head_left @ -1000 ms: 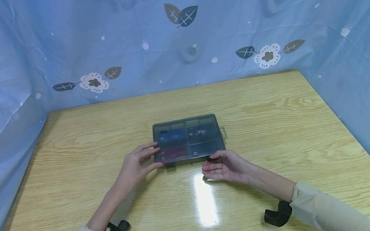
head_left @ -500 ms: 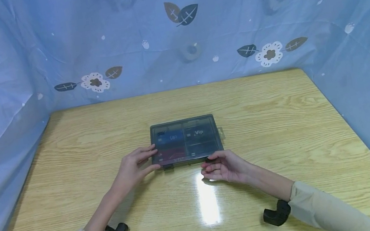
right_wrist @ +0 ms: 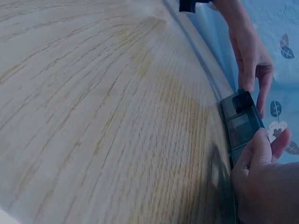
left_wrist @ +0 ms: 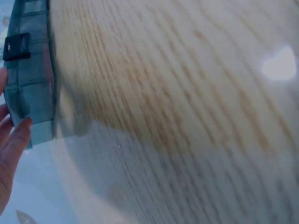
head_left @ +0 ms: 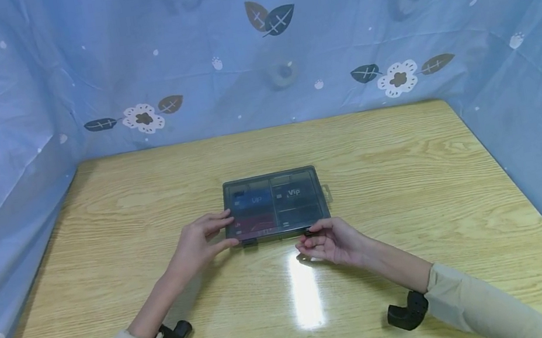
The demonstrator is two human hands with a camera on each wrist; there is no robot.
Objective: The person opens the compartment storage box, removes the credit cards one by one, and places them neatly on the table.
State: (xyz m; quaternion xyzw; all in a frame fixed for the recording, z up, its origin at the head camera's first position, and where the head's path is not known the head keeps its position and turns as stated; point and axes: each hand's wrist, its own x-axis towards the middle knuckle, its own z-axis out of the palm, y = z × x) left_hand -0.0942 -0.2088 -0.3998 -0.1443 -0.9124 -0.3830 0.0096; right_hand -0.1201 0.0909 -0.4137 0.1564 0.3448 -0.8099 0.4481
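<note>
A flat, dark translucent plastic storage box (head_left: 277, 206) lies on the table with its lid down. Inside show a blue piece and a red piece, and "Vip" lettering reads through the lid. My left hand (head_left: 199, 242) holds the box's left end, thumb at the front corner and fingertips along the side. At the right part of the front edge is my right hand (head_left: 333, 243), its thumb up against the rim by a black latch and the other fingers curled below. Another black latch (left_wrist: 17, 46) shows on the front side in the left wrist view.
The wood-grain table (head_left: 409, 170) carries a bright light reflection before the box. Blue patterned cloth (head_left: 231, 51) hangs behind and along both sides. A black wrist camera (head_left: 408, 313) sits on the right wrist, and another (head_left: 175, 335) on the left.
The head view shifts slightly. Both hands keep their places at the box, and the right fingers move only a little by the front edge.
</note>
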